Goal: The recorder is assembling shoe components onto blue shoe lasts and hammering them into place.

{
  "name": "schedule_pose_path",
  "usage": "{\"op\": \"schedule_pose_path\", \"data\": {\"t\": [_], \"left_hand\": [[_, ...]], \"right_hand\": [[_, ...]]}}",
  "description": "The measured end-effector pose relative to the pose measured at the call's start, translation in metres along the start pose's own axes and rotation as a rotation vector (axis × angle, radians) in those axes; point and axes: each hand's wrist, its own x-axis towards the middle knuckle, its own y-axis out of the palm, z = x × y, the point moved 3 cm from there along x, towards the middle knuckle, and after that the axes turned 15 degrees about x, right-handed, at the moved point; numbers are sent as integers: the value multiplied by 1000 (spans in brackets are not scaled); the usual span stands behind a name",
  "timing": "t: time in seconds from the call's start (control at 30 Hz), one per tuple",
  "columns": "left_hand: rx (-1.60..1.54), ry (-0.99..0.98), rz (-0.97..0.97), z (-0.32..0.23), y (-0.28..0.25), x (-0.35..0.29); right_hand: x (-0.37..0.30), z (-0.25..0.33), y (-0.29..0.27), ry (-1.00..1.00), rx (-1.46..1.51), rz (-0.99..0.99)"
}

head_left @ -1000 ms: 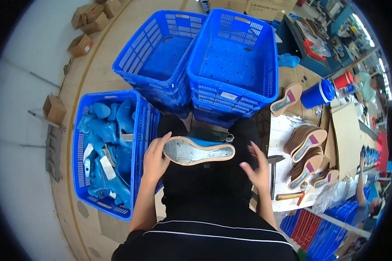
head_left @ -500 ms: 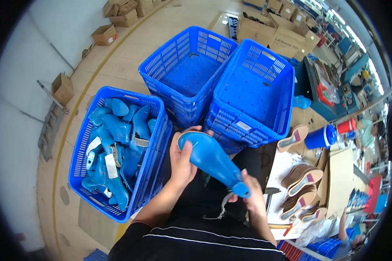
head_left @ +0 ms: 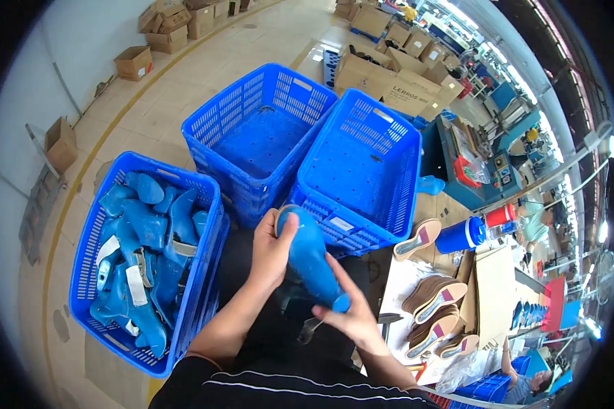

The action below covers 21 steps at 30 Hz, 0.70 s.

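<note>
A blue plastic shoe last [head_left: 308,253] is held in front of my body, wide end up and tilted, with a tan rim showing along its upper left edge. My left hand [head_left: 273,249] wraps round the wide end, thumb on top. At the lower, narrow end, my right hand [head_left: 348,310] grips the last with fingers along its side. A thin pale strip [head_left: 308,331] hangs blurred below the right hand. To the left, a blue crate [head_left: 82,273] holds several blue lasts [head_left: 143,221], some with whitish strips on them.
Two more blue crate stacks, left [head_left: 249,177] and right [head_left: 351,184], stand ahead with bare tops. On the right, a white-covered table [head_left: 392,293] bears stacked wedge soles [head_left: 436,293], a single insole [head_left: 418,238] and a blue jug [head_left: 460,235]. Cardboard boxes [head_left: 368,73] stand farther back.
The view has swung right, so the crates sit farther left. The last has turned steeper, and my right hand has shifted its fingers up along the side of its narrow end.
</note>
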Motion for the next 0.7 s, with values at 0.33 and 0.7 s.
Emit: {"op": "schedule_pose_path", "data": {"t": [0.33, 0.7], "left_hand": [[864, 311, -364, -22, -144, -70], [1345, 292, -987, -53, -281, -159]], "right_hand": [[239, 15, -194, -109, -1228, -276], [339, -144, -354, 328, -751, 540]]}}
